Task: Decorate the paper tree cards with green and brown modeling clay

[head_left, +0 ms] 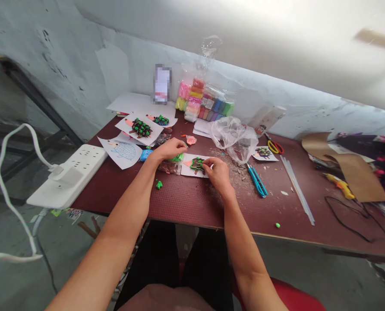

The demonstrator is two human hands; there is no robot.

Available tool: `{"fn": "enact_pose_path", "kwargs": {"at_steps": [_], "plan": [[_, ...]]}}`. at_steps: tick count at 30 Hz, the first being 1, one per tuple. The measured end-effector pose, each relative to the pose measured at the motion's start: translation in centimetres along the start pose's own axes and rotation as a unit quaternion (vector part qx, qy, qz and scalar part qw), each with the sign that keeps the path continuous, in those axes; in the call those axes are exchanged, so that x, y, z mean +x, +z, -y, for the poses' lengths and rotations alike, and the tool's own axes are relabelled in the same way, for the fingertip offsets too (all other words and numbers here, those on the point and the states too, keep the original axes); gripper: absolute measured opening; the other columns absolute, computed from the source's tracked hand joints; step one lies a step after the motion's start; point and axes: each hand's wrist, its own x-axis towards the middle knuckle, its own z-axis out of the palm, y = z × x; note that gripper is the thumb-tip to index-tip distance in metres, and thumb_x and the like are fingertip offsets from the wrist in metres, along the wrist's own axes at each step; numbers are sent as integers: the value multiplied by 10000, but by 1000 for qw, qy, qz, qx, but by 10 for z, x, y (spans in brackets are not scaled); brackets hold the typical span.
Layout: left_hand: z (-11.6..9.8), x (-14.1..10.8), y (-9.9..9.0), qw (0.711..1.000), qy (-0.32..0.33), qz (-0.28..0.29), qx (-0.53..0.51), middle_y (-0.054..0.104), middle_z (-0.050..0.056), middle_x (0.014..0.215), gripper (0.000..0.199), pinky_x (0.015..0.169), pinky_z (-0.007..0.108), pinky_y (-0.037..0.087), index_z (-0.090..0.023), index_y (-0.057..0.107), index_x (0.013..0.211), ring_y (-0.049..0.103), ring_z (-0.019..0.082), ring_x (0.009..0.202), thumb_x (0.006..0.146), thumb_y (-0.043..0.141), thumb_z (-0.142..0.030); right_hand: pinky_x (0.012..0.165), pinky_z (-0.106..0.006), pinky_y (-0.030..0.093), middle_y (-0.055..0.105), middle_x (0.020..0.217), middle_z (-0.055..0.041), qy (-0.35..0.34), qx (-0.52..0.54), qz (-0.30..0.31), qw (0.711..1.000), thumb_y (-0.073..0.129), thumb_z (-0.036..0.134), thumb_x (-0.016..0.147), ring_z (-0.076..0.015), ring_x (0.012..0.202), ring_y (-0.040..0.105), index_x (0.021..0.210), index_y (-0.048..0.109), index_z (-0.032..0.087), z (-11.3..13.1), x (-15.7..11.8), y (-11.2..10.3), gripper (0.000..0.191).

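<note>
White power strip (71, 175), red seat (294, 298)

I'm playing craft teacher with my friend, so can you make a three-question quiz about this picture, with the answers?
1. True or false: the right hand is nearer the teal knife than the left hand is.
2. Which lies between the hands?
A) scissors
B) a white card with green and brown pieces
C) a power strip
3. Fill in: in the picture, the yellow glue gun lies to the ____ of the red-and-yellow scissors.

Key: 1. True; 2. B; 3. right
</note>
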Motion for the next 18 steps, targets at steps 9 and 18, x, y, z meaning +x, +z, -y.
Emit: {"fn": "enact_pose_path", "kwargs": {"at_steps": [9, 18], "plan": [[-5, -2, -1, 1000, -11, 2, -8, 494, -17, 590, 261, 600, 269, 308, -157, 622, 642, 434, 141, 609, 772, 546, -369, 738, -285, 447, 759, 902, -39, -8, -12, 1, 1000, 666, 154, 824, -180, 790, 655, 838, 782, 234, 1, 0, -1, 141], [-4, -1, -1, 1000, -9, 1, 2, 524, -13, 608, 265, 612, 266, 328, -147, 658, 683, 460, 149, 639, 777, 542, -366, 737, -278, 434, 746, 864, -37, 2, -16, 3, 1000, 661, 169, 835, -173, 779, 643, 830, 762, 214, 5, -2, -2, 111]]}}
